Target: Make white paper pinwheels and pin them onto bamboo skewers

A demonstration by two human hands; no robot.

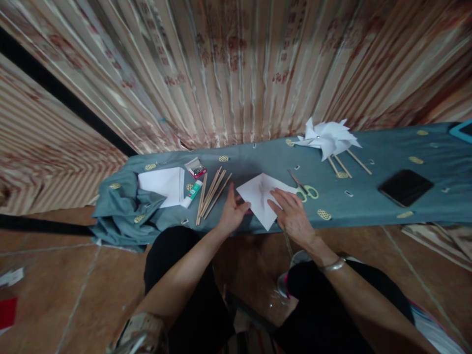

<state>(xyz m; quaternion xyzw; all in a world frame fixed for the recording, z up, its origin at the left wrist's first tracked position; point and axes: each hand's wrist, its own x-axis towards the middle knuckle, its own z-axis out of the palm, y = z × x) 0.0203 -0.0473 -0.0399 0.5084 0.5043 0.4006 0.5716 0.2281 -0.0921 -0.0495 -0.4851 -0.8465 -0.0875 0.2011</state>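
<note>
A white square sheet of paper [262,189], turned with one corner toward me, lies at the table's front edge with a faint crease down its middle. My left hand [234,211] grips its left side, the thumb at the paper's edge and the index finger pointing away; other fingers are partly hidden. Across the right half of the sheet, my right hand [293,216] lies with its fingers stretched out and slightly apart. Just beyond that hand are yellow-green-handled scissors [307,192]. Several thin wooden sticks [212,196] lie to the left of my left hand.
Left of the sticks are a glue stick [192,193], a small open box of metal pieces [195,167] and a stack of white paper [162,184]. White paper pinwheels [328,137] on sticks and a black phone [405,188] lie right on the cloth-covered table [365,206]. A curtain [228,73] hangs behind.
</note>
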